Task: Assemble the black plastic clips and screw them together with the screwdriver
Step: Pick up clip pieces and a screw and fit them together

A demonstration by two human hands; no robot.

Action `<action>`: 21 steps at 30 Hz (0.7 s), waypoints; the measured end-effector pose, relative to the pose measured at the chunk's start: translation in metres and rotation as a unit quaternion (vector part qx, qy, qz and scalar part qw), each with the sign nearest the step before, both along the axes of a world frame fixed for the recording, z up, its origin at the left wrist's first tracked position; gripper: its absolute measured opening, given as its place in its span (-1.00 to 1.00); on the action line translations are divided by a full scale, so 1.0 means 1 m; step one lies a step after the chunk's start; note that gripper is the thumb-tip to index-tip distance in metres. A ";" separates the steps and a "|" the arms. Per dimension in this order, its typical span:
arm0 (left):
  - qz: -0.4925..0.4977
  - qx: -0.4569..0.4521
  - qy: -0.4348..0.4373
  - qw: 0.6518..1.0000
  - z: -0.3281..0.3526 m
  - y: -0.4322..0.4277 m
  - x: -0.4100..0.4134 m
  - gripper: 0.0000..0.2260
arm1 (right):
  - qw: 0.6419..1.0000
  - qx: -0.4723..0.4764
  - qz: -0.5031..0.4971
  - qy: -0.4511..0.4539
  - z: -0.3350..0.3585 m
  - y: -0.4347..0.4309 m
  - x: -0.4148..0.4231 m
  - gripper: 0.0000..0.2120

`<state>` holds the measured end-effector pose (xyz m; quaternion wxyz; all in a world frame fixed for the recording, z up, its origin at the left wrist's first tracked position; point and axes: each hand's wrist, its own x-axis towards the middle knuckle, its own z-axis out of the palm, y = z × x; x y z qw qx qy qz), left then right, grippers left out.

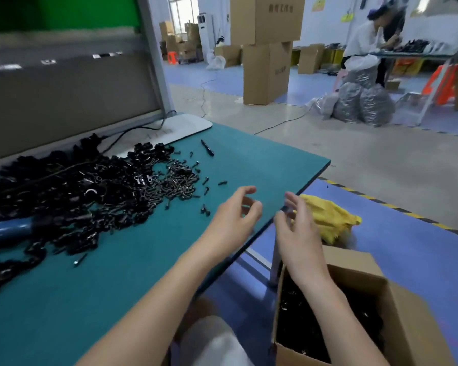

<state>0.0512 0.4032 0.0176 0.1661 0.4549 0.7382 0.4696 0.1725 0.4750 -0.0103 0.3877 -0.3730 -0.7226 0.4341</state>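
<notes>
A big heap of black plastic clips [64, 196] covers the left of the green table [117, 273]. Beside it lies a pile of small dark screws [179, 180], with a few strays nearer me. A slim black screwdriver [207, 147] rests alone on the mat beyond the screws. My left hand [233, 216] hovers over the table's right side, fingers curled and apart, holding nothing. My right hand [299, 231] floats just past the table edge, fingers spread, with nothing visible in it. Neither hand touches a clip or a screw.
An open cardboard box [397, 294] of black parts stands on the floor under my right forearm. A yellow bag [331, 217] lies beyond it. A blue cylinder [8, 229] pokes in at the left edge. Stacked cartons [266, 70] and a person at another table [370, 40] are far back.
</notes>
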 end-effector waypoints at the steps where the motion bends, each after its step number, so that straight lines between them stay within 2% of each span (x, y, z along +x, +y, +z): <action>1: 0.030 0.003 -0.001 1.000 -0.001 -0.014 -0.012 -0.71 | 0.999 0.024 0.030 -0.010 0.002 -0.010 -0.016 -0.60; 4: 0.169 -0.020 0.063 0.983 -0.009 -0.085 -0.068 -0.70 | 0.981 0.107 0.155 -0.052 0.005 -0.056 -0.087 -0.58; 6: 0.255 -0.084 0.149 0.952 -0.020 -0.138 -0.097 -0.64 | 0.955 0.152 0.228 -0.117 -0.001 -0.088 -0.130 -0.53; 9: 0.342 -0.215 0.240 0.883 -0.038 -0.205 -0.122 -0.51 | 0.900 0.211 0.273 -0.267 -0.014 -0.127 -0.182 -0.42; 11: 0.355 -0.260 0.244 0.864 -0.045 -0.230 -0.133 -0.43 | 0.878 0.226 0.276 -0.320 -0.019 -0.141 -0.211 -0.36; 15: 0.332 -0.269 0.246 0.870 -0.051 -0.236 -0.157 -0.36 | 0.881 0.231 0.258 -0.323 -0.020 -0.146 -0.255 -0.37; 21: 0.353 -0.275 0.319 0.836 -0.042 -0.217 -0.195 -0.40 | 0.901 0.267 0.206 -0.275 -0.016 -0.128 -0.286 -0.57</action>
